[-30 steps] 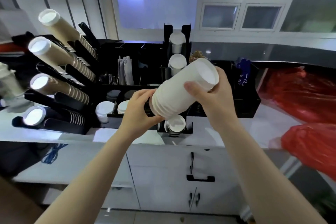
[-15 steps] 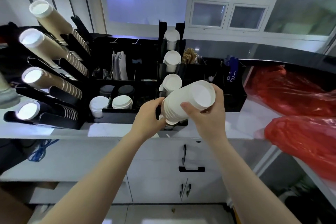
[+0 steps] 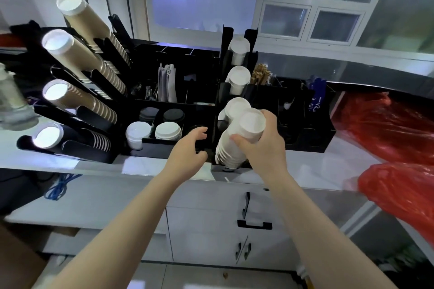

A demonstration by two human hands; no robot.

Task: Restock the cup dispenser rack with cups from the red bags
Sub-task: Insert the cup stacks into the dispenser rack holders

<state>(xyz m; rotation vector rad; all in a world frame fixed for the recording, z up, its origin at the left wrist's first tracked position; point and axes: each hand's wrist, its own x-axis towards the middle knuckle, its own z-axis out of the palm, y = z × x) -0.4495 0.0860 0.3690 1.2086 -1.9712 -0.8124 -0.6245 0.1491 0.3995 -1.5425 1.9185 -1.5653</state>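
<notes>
A stack [image 3: 231, 145] of plain white nested paper cups, closed bases uppermost, stands tilted in the lowest slot of the black rack [image 3: 217, 124] on the counter. The right hand [image 3: 263, 145] grips its upper end, fingers curled round it. The left hand [image 3: 187, 151], which held the stack's lower end half a second ago, now hangs loosely curled beside it, empty.
</notes>
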